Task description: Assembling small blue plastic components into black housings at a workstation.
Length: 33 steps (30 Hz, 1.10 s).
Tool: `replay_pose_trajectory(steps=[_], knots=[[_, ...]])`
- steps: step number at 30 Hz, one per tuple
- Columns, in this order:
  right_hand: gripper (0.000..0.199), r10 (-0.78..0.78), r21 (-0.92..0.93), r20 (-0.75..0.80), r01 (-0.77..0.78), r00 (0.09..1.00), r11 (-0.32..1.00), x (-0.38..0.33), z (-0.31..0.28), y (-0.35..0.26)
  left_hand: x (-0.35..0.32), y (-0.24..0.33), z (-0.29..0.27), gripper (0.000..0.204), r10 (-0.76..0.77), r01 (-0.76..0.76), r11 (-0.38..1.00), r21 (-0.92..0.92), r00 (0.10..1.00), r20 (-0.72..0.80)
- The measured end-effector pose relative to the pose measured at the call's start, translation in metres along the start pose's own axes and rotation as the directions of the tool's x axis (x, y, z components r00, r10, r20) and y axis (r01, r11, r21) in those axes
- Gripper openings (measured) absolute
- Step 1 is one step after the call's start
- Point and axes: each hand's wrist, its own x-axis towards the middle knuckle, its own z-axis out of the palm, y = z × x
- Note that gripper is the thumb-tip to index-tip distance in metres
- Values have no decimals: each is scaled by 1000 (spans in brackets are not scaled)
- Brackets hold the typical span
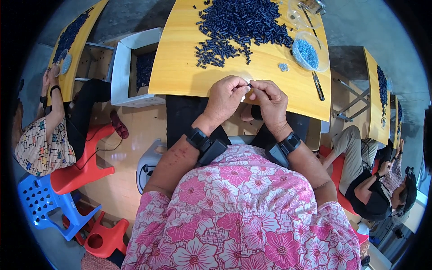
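Note:
Both hands meet in front of me at the near edge of the yellow table (pixel 180 76). Between their fingertips is a small black tubular piece (pixel 250 84), mostly covered by the fingers. My left hand (pixel 226 100) is closed in a pinch on its left end, with a small whitish bit (pixel 243 98) below the thumb. From the other side my right hand (pixel 272 101) pinches the same piece with thumb and forefinger. Beyond them lies a big heap of similar black tubular pieces (pixel 243 20), with looser ones (pixel 216 53) spread on its near side.
Right of the heap stand a clear bowl (pixel 308 51) of small bluish transparent parts, a few loose parts (pixel 283 67) and a black-handled tool (pixel 318 86). A white box (pixel 123 74) holding black pieces sits left of the table. People work at side tables; plastic stools (pixel 54 202) stand left.

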Motion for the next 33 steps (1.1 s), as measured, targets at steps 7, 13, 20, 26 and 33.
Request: replay_pose_trajectory(steps=[7, 13, 20, 26, 33], knots=[[17, 11, 180, -108, 8, 994, 984, -4, 15, 10, -2, -2, 3, 7, 63, -60, 996, 61, 997, -49], [15, 278, 346, -96, -230, 956, 910, -4, 18, 3, -4, 1, 5, 6, -3, -2, 991, -131, 999, -45], [16, 319, 382, -61, -273, 946, 883, -3, 11, -3, -3, 0, 2, 6, 1, -2, 991, -136, 1000, -1], [15, 312, 372, -67, -267, 948, 889, -1, 10, 2, -2, 0, 1, 5, -16, 19, 990, -141, 1000, 22], [14, 236, 341, -44, -207, 971, 917, -5, 14, 1, -5, -3, 3, 4, 3, -5, 992, -128, 1000, -15]])
